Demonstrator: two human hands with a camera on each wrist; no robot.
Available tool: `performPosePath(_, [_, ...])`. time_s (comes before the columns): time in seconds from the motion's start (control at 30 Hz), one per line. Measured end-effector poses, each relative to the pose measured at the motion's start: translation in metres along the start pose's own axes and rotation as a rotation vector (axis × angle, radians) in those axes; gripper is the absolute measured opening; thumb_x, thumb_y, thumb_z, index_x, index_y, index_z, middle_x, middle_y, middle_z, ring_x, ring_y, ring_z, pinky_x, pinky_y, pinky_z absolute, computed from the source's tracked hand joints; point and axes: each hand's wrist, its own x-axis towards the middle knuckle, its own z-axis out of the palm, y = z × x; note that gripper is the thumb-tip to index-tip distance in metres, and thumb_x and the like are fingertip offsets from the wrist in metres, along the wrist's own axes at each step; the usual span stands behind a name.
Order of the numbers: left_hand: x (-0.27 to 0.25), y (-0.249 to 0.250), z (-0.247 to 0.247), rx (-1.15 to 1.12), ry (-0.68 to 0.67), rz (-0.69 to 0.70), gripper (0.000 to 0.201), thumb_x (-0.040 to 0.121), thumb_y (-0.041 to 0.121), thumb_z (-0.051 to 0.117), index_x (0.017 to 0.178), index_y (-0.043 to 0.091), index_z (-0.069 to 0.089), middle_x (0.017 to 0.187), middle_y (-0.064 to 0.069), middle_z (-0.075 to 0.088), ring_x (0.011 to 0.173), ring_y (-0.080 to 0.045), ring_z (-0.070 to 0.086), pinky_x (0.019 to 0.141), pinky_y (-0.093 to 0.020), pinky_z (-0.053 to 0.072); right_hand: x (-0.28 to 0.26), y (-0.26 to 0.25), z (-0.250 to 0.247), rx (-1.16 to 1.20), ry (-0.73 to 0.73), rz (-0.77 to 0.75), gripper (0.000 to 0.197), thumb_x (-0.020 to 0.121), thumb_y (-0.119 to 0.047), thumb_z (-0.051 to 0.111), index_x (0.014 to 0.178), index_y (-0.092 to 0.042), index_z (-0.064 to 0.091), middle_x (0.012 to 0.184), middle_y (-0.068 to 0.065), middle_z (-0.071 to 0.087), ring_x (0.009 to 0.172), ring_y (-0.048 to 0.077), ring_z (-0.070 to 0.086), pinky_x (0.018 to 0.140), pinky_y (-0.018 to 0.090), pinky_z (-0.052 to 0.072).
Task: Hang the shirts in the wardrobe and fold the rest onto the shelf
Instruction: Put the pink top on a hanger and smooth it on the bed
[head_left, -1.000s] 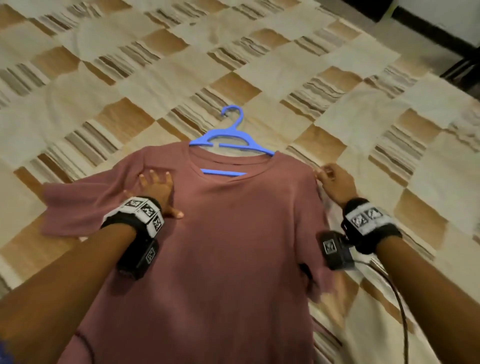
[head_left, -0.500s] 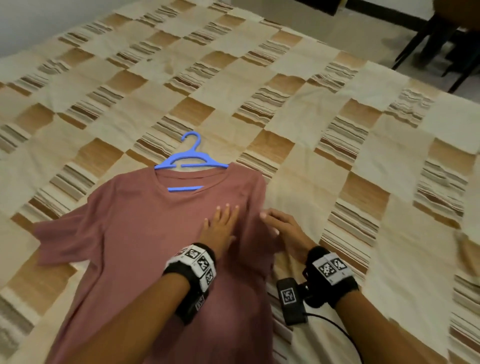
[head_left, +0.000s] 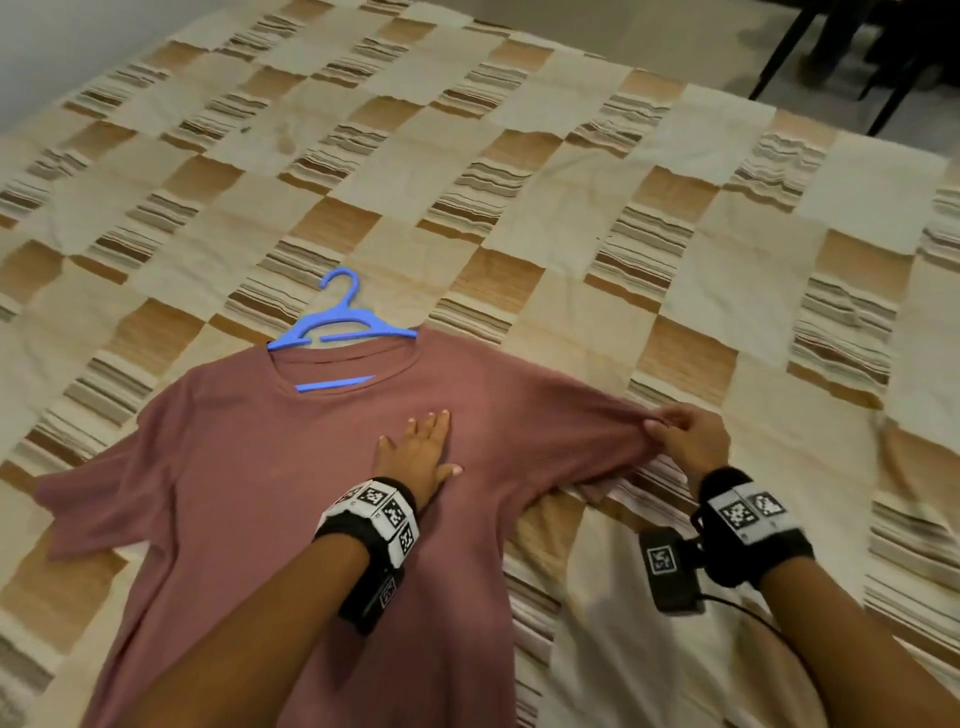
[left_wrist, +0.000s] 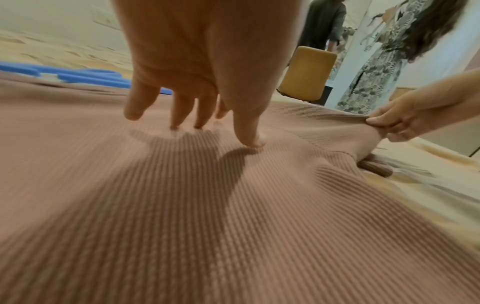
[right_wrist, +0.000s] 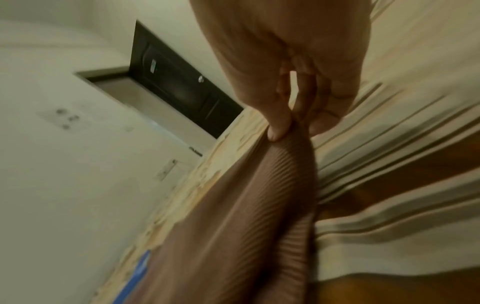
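A dusty-pink ribbed T-shirt (head_left: 249, 499) lies face up on a checked bedspread (head_left: 519, 197), with a blue plastic hanger (head_left: 340, 325) pushed into its neck. The hanger's hook and shoulders stick out above the collar. My left hand (head_left: 421, 447) lies flat, fingers straight, on the shirt's chest (left_wrist: 182, 185). My right hand (head_left: 675, 431) pinches the end of the right sleeve (right_wrist: 285, 144) between thumb and fingers and holds it stretched out to the right, slightly lifted off the bed.
The beige and brown bedspread covers the whole bed around the shirt. Dark chair legs (head_left: 810, 47) stand beyond the far right corner. A yellow stool (left_wrist: 307, 72) and a standing person (left_wrist: 389, 51) show in the left wrist view, a dark door (right_wrist: 182, 86) in the right wrist view.
My right hand has taken the sleeve end and drawn it out to the right, so the sleeve is now spread. My left hand stays flat on the chest. The head view has shifted.
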Motion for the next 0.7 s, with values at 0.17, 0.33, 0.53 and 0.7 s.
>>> performPosePath(0.17, [0.02,0.028,-0.015,0.103,0.116,0.051,0.068,0.098,0.04,0.037,0.15,0.016,0.001,0.158,-0.006,-0.001,0.145,-0.03,0.001,0.112,-0.056,0.017,0.014,0.007,-0.001,0.212,-0.222,0.228,0.013,0.095,-0.021,0.054,0.1,-0.009,0.056,0.084,0.009,0.06,0.063,0.02,0.057,0.057,0.034,0.052])
performPosePath(0.33, [0.042,0.05,-0.03,0.026,0.022,0.131,0.081,0.093,0.043,0.049,0.15,0.021,-0.004,0.158,-0.008,-0.011,0.144,-0.033,-0.004,0.112,-0.06,0.015,0.017,0.02,0.006,0.135,-0.297,0.253,0.009,0.09,0.001,0.051,0.097,-0.002,0.057,0.074,0.016,0.06,0.047,0.016,0.056,0.04,0.022,0.045])
performPosePath(0.53, [0.053,0.052,-0.021,-0.056,-0.08,0.111,0.118,0.074,0.043,0.074,0.148,0.024,-0.016,0.154,-0.006,-0.027,0.142,-0.038,-0.014,0.109,-0.062,0.011,0.0,0.025,0.02,0.051,-0.24,0.055,0.023,0.08,-0.015,0.071,0.098,-0.009,0.059,0.08,0.009,0.066,0.06,0.018,0.061,0.045,0.023,0.048])
performPosePath(0.7, [0.044,0.059,-0.018,-0.063,-0.023,0.114,0.114,0.076,0.046,0.071,0.148,0.023,-0.014,0.155,-0.008,-0.022,0.143,-0.037,-0.011,0.109,-0.063,0.012,0.015,0.028,0.027,0.073,-0.209,0.01,0.045,0.08,-0.001,0.067,0.119,-0.013,0.049,0.082,0.002,0.06,0.069,0.019,0.059,0.055,0.03,0.05])
